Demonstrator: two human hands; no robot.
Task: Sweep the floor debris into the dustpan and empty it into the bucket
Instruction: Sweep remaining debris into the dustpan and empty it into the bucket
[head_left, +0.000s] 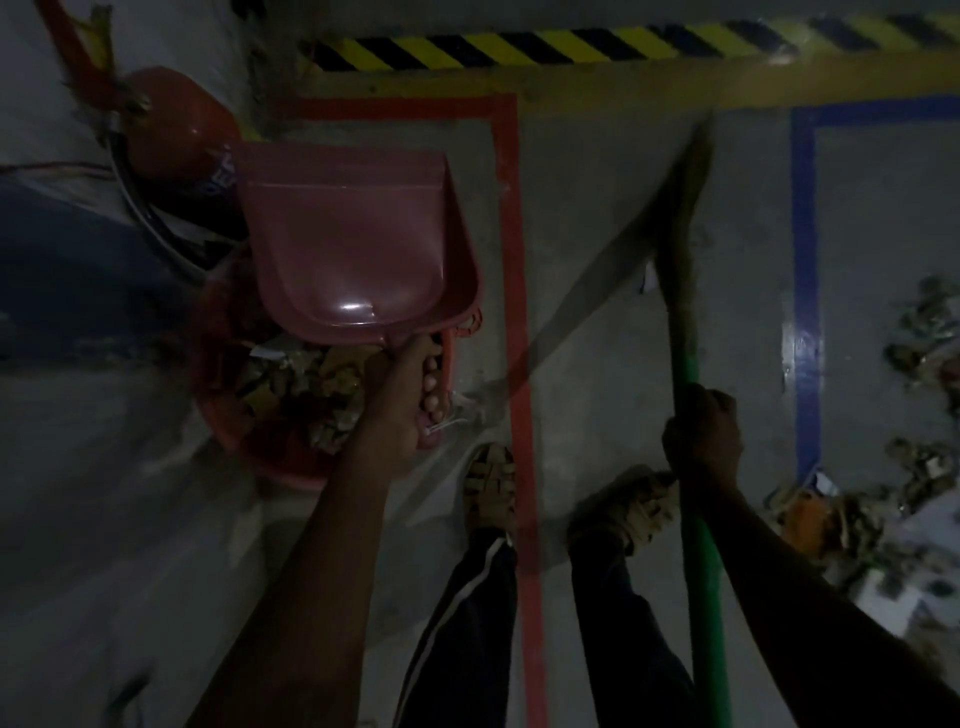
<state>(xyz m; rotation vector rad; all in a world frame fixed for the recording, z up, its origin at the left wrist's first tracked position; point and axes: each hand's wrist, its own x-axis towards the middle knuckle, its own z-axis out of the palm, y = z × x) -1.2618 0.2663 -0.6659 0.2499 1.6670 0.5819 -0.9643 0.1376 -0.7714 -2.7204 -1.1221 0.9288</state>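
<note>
The left hand (410, 395) is curled round the handle of a pink dustpan (353, 244), fingers wrapped underneath with the fingertips showing on the right side of the grip. The dustpan is held over a red bucket (234, 415) that stands on the grey floor (597, 364); its tray shows its smooth inside, with a highlight near the handle end, and it covers the far part of the bucket's opening. Inside the bucket, below the pan and beside the hand, lies a heap of brownish scraps and bits of paper (311, 384).

The right hand (701, 436) is clamped round the green stick of a broom (691, 364), which runs up from the lower edge of the view; its brush end (685, 208) is blurred and reaches toward the far strip of yellow and black hazard tape (519, 49). A small white scrap (647, 280) lies on the floor just beside the brush.

Two feet in tan sandals (488, 483) stand between the two arms, on either side of a red floor line (514, 312). A blue floor line (802, 312) runs to the right of the broom. Beyond it, toward the right edge of the floor, a loose pile of debris (883, 493) remains unswept. Behind the bucket a red rounded object (176, 130) sits near the far left corner; what it is cannot be told.
</note>
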